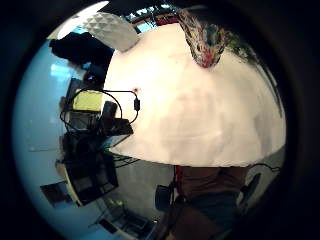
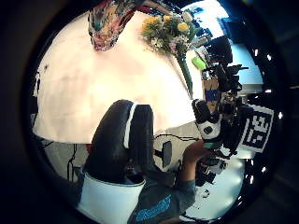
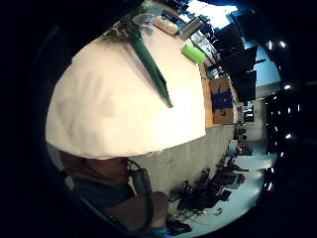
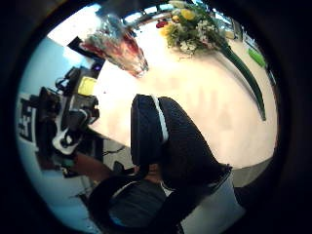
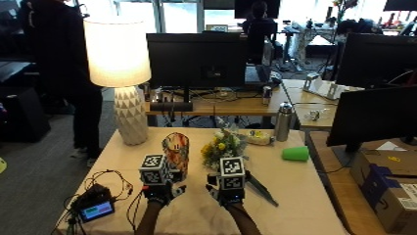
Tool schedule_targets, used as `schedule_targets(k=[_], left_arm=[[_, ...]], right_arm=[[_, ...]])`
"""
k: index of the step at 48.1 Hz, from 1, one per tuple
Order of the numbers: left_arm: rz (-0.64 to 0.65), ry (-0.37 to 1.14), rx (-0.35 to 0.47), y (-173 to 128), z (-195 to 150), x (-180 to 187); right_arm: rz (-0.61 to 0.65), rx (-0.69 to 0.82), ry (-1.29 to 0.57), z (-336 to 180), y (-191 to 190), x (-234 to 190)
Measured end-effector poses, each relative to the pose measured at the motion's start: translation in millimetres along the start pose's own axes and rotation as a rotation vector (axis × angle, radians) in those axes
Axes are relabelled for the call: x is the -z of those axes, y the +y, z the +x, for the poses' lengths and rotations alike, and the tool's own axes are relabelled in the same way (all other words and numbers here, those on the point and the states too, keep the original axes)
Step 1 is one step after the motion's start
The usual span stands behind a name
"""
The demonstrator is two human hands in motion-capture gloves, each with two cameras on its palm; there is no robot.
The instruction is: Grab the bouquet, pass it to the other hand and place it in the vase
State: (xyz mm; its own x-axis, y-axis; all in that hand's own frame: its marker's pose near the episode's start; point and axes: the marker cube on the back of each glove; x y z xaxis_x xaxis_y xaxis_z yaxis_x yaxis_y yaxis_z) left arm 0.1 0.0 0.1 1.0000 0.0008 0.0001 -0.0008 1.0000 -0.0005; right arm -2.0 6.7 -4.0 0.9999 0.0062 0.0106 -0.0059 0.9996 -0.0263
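Neither hand grips anything: beside the vase (image 5: 176, 148), the bouquet (image 5: 222, 145) lies unlifted, so the relaxed right hand (image 5: 226, 193) or left hand (image 5: 159, 191) must first reach it.

On the worktop (image 5: 293, 196) my left hand (image 5: 161, 190) and right hand (image 5: 226, 192) hover side by side at the near edge. Just beyond my left hand stands the vase (image 5: 176, 149); to its right lies the bouquet (image 5: 223, 145), its stems running toward the near right. Far left stands the lamp (image 5: 124, 78), far right a bottle (image 5: 283, 122), with a cup (image 5: 295, 153) lying nearer. A small device (image 5: 96, 210) sits at the near left corner.
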Motion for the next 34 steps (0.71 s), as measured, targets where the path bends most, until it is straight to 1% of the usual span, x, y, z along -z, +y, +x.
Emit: schedule_targets(k=[6, 12, 21, 27, 34], left_arm=[[-0.005, 0.003, -0.019, -1.1, 0.4, -2.4], [-0.01, 0.008, -0.017, -2.0, 1.2, -5.0], [0.007, 0.003, -0.029, -6.3, 0.1, -6.3], [0.0, 0.013, -0.02, 4.6, 6.4, 4.1], [0.012, 0.016, -0.025, 4.7, 6.8, 6.0]], right_arm=[[-0.013, -0.003, 0.007, -0.3, 7.6, 6.5], [0.006, 0.009, 0.008, -0.5, 5.1, 4.8], [-0.013, 0.007, -0.007, -3.0, 14.9, 14.0], [0.001, 0.011, -0.001, -2.1, 8.4, 8.1], [0.009, 0.043, -0.02, -5.1, 5.6, 4.3]])
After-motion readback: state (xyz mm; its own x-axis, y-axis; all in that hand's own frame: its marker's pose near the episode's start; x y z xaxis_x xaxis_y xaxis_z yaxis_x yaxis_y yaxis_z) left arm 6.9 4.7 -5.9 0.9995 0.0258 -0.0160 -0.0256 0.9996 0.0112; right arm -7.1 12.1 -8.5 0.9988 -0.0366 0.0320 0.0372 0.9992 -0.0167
